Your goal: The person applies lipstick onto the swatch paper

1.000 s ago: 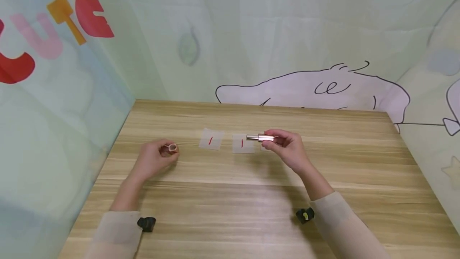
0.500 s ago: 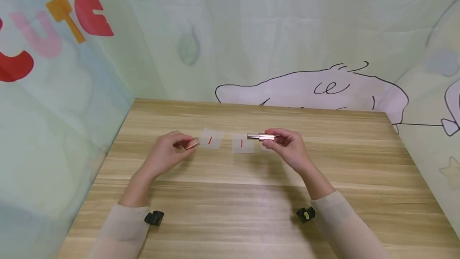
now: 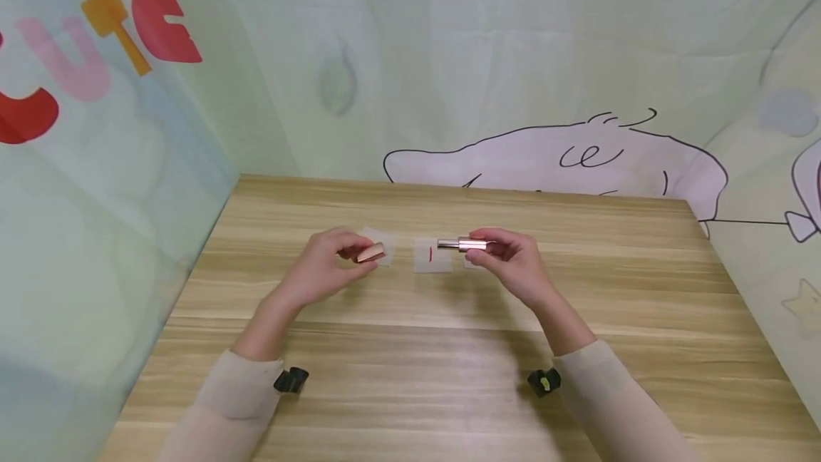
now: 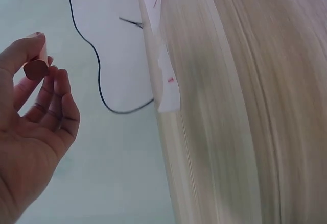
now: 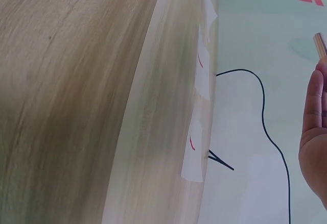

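In the head view my left hand [image 3: 328, 267] pinches a rose-gold lipstick cap [image 3: 370, 253] between thumb and fingers. The left wrist view shows the closed end of that cap [image 4: 36, 70]. My right hand [image 3: 518, 269] grips the base of an uncapped lipstick tube [image 3: 463, 244], held level with its narrower metal end pointing left. A gap separates the cap from the tube. Both are held above the table, over a row of white paper squares. The middle paper square [image 3: 431, 264] bears a red stroke.
The left paper square [image 3: 386, 239] lies partly behind the cap. A right paper square [image 3: 473, 262] is mostly covered by the right hand and tube. The wooden table [image 3: 410, 362] meets a printed cloth backdrop [image 3: 449, 77] at its far edge. Black devices sit at both wrists.
My left hand has moved right with the cap, towards the tube, and the cap's open end has turned out of sight. The right hand has stayed nearly in place.
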### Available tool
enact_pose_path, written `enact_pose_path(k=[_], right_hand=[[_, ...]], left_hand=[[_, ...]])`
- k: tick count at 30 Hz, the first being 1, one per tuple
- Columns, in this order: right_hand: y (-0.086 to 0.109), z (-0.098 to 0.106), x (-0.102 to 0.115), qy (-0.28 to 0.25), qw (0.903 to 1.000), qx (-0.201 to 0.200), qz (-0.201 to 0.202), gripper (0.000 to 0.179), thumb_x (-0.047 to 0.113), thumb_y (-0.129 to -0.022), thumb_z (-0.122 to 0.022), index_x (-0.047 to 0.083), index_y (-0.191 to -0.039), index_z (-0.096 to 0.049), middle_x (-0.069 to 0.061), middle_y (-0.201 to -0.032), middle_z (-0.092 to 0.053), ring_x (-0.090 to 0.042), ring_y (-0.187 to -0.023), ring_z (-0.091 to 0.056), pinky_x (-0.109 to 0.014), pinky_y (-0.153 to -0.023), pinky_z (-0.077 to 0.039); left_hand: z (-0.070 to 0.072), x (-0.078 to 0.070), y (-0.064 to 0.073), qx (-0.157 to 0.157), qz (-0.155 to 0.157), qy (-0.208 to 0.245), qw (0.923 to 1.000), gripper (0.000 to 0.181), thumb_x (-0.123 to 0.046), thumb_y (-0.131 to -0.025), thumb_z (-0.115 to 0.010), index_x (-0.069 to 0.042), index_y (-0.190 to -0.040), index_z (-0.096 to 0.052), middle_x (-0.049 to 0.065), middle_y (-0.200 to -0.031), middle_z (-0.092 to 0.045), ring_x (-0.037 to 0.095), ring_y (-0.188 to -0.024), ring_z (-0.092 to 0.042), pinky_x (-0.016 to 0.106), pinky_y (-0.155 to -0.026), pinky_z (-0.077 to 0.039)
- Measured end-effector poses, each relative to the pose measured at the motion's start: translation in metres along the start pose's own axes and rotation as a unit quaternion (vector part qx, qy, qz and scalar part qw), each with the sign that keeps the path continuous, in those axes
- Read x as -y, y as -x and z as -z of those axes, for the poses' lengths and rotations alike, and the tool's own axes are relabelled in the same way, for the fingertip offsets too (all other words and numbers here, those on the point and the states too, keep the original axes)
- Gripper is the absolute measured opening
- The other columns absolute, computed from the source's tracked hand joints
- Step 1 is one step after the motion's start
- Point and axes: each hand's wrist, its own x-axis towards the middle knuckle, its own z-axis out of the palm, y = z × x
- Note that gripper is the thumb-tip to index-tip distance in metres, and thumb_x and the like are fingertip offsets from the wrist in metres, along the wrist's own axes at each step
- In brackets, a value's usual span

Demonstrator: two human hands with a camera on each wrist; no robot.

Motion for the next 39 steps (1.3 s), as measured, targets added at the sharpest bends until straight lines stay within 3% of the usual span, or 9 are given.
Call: enact_pose_path(k=[9,14,20,29,39], right_hand=[[-0.001,-0.004,0.001,-0.035,0.9991,0.021,0.009,0.032,-0.006,-0.086,-0.076,-0.011,-0.116,-0.068,0.000,-0.092,-0.076,-0.022,-0.082,-0.075,-0.030,-0.073,-0.061],[-0.001,-0.004,0.001,-0.038,0.9989,0.022,0.017,0.032,-0.008,-0.086,-0.075,-0.013,-0.116,-0.067,0.001,-0.092,-0.076,-0.019,-0.081,-0.075,-0.029,-0.072,-0.061],[-0.001,-0.004,0.000,-0.046,0.9982,0.029,0.025,0.032,-0.011,-0.085,-0.074,-0.014,-0.116,-0.066,-0.002,-0.093,-0.076,-0.018,-0.081,-0.075,-0.038,-0.075,-0.061],[-0.001,-0.005,0.001,-0.049,0.9979,0.029,0.031,0.032,-0.011,-0.085,-0.075,-0.014,-0.115,-0.066,0.000,-0.092,-0.076,-0.021,-0.081,-0.075,-0.031,-0.073,-0.061],[0.000,-0.007,0.002,-0.043,0.9978,0.038,0.033,0.030,-0.009,-0.085,-0.075,-0.014,-0.113,-0.067,0.002,-0.093,-0.075,-0.010,-0.079,-0.072,-0.030,-0.073,-0.061]], left_hand=[[-0.016,-0.013,-0.014,0.024,-0.047,0.027,0.9982,0.019,-0.012,-0.085,-0.082,-0.006,-0.103,-0.076,-0.004,-0.085,-0.064,0.013,-0.079,-0.058,0.033,-0.072,-0.052],[-0.019,-0.016,-0.019,0.029,-0.050,0.028,0.9979,0.020,-0.013,-0.086,-0.081,-0.005,-0.104,-0.076,-0.003,-0.085,-0.064,0.014,-0.079,-0.058,0.038,-0.073,-0.054],[-0.022,-0.019,-0.023,0.041,-0.054,0.034,0.9972,0.017,-0.012,-0.087,-0.080,-0.005,-0.103,-0.076,-0.003,-0.083,-0.063,0.013,-0.078,-0.057,0.038,-0.073,-0.054],[-0.024,-0.020,-0.027,0.049,-0.052,0.038,0.9967,0.017,-0.015,-0.090,-0.077,-0.006,-0.104,-0.076,-0.003,-0.086,-0.064,0.014,-0.079,-0.057,0.045,-0.076,-0.055],[-0.027,-0.024,-0.029,0.065,-0.051,0.042,0.9957,0.015,-0.013,-0.090,-0.076,-0.006,-0.102,-0.076,-0.003,-0.084,-0.063,0.014,-0.078,-0.058,0.046,-0.077,-0.056]])
